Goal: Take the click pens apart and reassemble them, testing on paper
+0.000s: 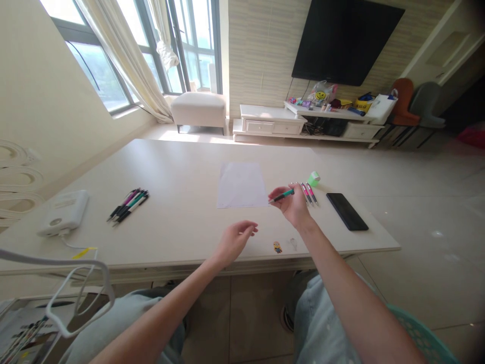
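Observation:
My right hand [293, 206] is closed on a pen [284, 194] with a green barrel and black grip, its tip pointing left by the right edge of a white sheet of paper [241, 184]. My left hand [235, 241] is half curled near the table's front edge, below the paper, with nothing seen in it. Just beyond my right hand lie several pink-and-silver pens [311, 193], partly hidden by it. A small green container with a white top [313, 178] stands behind those pens. On the left, several black, purple, green and white pens [129, 206] lie together.
A black phone [346, 211] lies at the white table's [182, 197] right side. Near the front edge are a small yellow cartoon sticker [278, 247] and a pale sticker [293, 244]. A white box-shaped device [64, 212] with a cable [102, 265] sits far left.

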`<state>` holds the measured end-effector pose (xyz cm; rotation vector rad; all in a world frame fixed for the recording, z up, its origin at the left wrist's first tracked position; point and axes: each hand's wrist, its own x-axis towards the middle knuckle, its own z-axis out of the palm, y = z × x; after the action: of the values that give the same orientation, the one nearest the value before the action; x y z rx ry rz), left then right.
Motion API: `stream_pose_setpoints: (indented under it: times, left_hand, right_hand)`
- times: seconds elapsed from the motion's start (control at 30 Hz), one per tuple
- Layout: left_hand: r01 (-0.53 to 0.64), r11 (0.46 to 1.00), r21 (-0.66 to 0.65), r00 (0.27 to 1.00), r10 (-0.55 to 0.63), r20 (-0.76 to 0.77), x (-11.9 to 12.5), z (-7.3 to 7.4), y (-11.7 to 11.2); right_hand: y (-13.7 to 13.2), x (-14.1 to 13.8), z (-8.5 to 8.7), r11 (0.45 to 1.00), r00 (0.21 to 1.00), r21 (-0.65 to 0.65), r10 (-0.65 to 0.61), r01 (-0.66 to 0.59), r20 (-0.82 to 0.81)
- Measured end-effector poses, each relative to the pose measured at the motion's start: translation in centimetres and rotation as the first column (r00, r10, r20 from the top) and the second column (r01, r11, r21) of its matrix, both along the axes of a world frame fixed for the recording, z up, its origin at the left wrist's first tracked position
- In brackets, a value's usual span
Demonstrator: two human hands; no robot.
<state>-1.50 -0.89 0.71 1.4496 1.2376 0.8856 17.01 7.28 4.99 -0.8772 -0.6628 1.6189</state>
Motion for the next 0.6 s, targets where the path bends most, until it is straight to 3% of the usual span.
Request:
stream_pose_setpoints:
  times: [0.03, 0.1, 0.2, 0.27, 0.4, 0.6]
  left_hand:
    - [0.017, 0.987, 0.162, 0.985, 0.012, -0.171, -0.1, -0.2, 0.1]
    - [0.128, 0.91, 0.394, 0.894, 0.067, -0.444, -0.4, -0.7, 0.3]
    - [0.295, 0.833, 0.469, 0.741, 0.111, -0.663, -0.4, -1.9, 1.0]
    - [0.338, 0.825, 0.453, 0.687, 0.113, -0.718, -0.2, -2.8, 1.6]
    - [0.322, 0.843, 0.431, 0.686, 0.106, -0.72, 0.1, -3.8, 2.9]
    - [0.262, 0.87, 0.418, 0.739, 0.098, -0.666, 0.4, -3.8, 3.6]
  right_hand:
    - [0.5, 0.2, -0.2, 1.0, 0.995, 0.01, 0.009, -0.01, 0.095]
    - [1.3, 0.5, -0.8, 0.998, 0.97, 0.034, 0.035, -0.044, 0.241]
    - [2.5, 0.3, -2.2, 0.991, 0.938, 0.131, -0.045, -0.001, 0.344]
    - [3.2, 0.0, -3.3, 0.987, 0.914, 0.153, -0.102, 0.045, 0.392]
    - [4.1, -1.0, -5.4, 0.992, 0.824, 0.109, -0.01, -0.062, 0.567]
    - [5.2, -3.1, -7.9, 0.959, 0.666, 0.283, -0.229, 0.028, 0.71]
